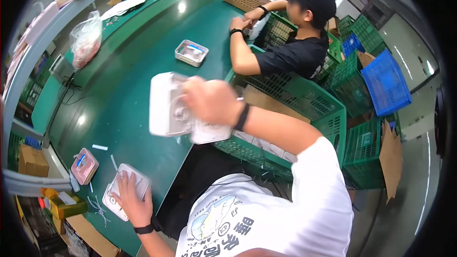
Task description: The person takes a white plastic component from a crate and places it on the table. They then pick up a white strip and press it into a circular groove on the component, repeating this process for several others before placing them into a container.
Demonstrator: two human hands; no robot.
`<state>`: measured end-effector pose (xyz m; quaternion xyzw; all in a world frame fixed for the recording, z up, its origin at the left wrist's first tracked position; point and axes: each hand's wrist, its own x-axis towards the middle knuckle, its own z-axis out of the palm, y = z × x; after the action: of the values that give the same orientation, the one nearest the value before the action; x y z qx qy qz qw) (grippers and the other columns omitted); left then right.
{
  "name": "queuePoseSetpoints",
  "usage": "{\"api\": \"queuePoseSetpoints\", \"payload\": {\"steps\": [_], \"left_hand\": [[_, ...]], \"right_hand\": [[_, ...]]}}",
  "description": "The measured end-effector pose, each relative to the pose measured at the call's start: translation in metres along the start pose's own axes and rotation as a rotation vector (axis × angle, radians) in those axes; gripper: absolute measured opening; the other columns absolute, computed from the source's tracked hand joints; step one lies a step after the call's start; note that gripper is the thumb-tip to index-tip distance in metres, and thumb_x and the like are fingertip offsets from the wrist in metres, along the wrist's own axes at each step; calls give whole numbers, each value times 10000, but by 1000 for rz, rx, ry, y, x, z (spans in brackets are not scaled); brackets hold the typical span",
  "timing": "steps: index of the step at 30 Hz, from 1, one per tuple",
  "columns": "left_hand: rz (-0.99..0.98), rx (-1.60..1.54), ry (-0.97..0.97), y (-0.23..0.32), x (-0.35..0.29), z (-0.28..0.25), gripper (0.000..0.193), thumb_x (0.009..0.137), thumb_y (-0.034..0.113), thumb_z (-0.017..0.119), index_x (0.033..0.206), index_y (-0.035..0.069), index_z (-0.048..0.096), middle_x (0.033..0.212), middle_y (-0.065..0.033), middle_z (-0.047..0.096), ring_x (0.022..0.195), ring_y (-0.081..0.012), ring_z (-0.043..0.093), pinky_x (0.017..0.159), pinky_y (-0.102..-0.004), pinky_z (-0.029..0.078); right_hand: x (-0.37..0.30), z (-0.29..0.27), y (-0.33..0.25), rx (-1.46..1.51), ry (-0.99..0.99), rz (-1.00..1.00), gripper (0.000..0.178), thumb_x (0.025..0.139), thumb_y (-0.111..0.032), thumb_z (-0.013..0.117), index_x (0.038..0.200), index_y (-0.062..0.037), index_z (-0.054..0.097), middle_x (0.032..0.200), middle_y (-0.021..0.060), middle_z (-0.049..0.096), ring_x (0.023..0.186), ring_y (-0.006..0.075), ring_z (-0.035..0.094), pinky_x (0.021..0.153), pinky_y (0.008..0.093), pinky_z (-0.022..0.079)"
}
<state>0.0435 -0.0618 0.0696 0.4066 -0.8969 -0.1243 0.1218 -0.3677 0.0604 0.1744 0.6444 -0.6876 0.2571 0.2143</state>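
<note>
Head view: right hand (pixel 209 101) is gripping white box (pixel 161 107) above green table (pixel 124 107), fingers curling round its edge; blur is hiding fingertips, so exact contact cannot be told. Second white piece (pixel 212 134) is showing just below that hand. Left hand (pixel 133 199) is resting on pale case (pixel 141 179), fingers slightly spread. Pink case (pixel 86 173) is lying nearby; open box (pixel 191 59) is sitting farther off, near co-worker (pixel 297 57).

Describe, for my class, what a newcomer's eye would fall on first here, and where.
Probably the blurred right hand mid-picture, gripping white box-like pieces. Next, perhaps, the bright blue crate at the far right. Then the left hand, spread over a pale case at lower left.
</note>
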Motion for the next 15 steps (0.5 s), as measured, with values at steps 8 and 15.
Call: {"api": "queuePoseSetpoints", "payload": {"steps": [8,15], "left_hand": [[35,-23,99,6,4,6,729,910,329,918,1577,146,686,1775,-127,563,1692,-420,440,1342,-820,184],[-31,-57,124,28,-5,-8,691,905,310,923,1541,141,711,1740,-132,589,1672,-418,466,1335,-783,266]], "right_hand": [[47,152,-47,160,-550,202,349,1177,-314,515,1198,16,626,1027,290,809,961,504,792,865,639,626],[81,128,-30,188,-883,372,488,1098,-351,669,1405,28,649,1197,302,821,1126,492,793,1017,572,632]]}}
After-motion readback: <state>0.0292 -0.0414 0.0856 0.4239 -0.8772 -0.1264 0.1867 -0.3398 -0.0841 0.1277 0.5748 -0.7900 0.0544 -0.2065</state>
